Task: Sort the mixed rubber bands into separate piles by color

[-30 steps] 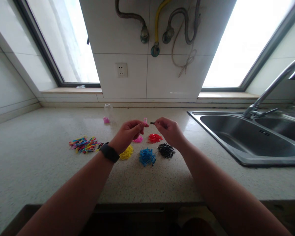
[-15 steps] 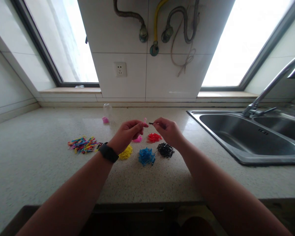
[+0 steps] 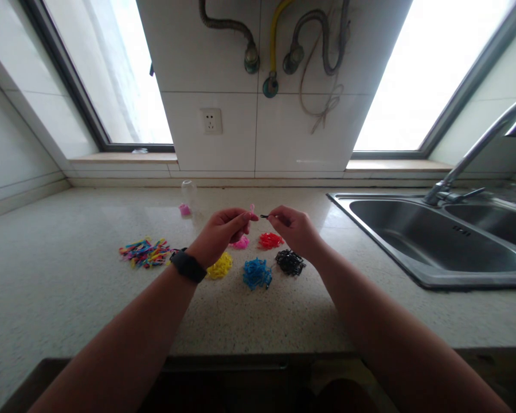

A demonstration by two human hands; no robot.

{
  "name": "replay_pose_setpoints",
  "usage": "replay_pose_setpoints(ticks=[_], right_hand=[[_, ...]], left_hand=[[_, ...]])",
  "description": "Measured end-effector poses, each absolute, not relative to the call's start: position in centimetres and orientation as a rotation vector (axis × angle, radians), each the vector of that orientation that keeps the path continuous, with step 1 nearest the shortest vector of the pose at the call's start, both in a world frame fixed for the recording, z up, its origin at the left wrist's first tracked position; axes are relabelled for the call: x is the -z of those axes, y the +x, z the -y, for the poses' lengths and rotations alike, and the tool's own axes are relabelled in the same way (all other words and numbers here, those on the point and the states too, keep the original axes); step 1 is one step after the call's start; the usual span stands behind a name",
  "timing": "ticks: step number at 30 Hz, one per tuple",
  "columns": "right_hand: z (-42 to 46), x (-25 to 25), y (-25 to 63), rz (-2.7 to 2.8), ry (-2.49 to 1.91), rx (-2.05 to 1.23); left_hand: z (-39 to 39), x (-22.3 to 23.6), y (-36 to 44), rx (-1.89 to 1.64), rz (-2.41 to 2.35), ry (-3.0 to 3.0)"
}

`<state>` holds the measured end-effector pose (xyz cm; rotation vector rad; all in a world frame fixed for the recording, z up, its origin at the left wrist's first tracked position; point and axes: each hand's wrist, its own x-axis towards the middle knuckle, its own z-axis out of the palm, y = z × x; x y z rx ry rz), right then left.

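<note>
My left hand (image 3: pixel 222 230) is raised above the counter, its fingers pinched on a small pink clip (image 3: pixel 251 209). My right hand (image 3: pixel 294 228) faces it a few centimetres away and pinches a small black clip (image 3: pixel 264 216). Below the hands lie sorted heaps on the speckled countertop (image 3: pixel 69 287): pink (image 3: pixel 242 244), red (image 3: pixel 270 240), yellow (image 3: pixel 222 267), blue (image 3: pixel 257 272) and black (image 3: pixel 290 261). A mixed pile of coloured clips (image 3: pixel 146 252) lies to the left, past my left wrist with its black band.
A steel double sink (image 3: pixel 438 244) with a tall tap (image 3: pixel 477 152) fills the right side. A small clear bottle with a pink cap (image 3: pixel 187 197) lies near the back wall. Hoses hang on the tiled wall above a socket (image 3: pixel 211 121). Windows flank both sides.
Hardly anything has moved; both hands hold their clips in the same spot, and the view has shifted slightly.
</note>
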<state>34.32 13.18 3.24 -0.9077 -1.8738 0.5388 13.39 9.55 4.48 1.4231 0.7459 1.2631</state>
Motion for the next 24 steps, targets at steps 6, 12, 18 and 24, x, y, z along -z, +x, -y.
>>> replay_pose_setpoints(ticks=[6, 12, 18, 24], right_hand=[[-13.1, -3.3, 34.4, 1.885, -0.915, -0.523], [-13.1, -3.3, 34.4, 1.88, -0.905, -0.523], [-13.1, -3.2, 34.4, 1.882, -0.912, -0.515], [-13.1, -3.3, 34.4, 1.896, -0.905, -0.497]], left_hand=[[-9.7, -4.6, 13.1, -1.291, -0.739, 1.39], [-10.0, -4.7, 12.8, -1.315, -0.739, 1.37], [-10.3, -4.4, 12.5, -1.318, -0.728, 1.353], [-10.6, -4.1, 12.3, -1.314, -0.737, 1.352]])
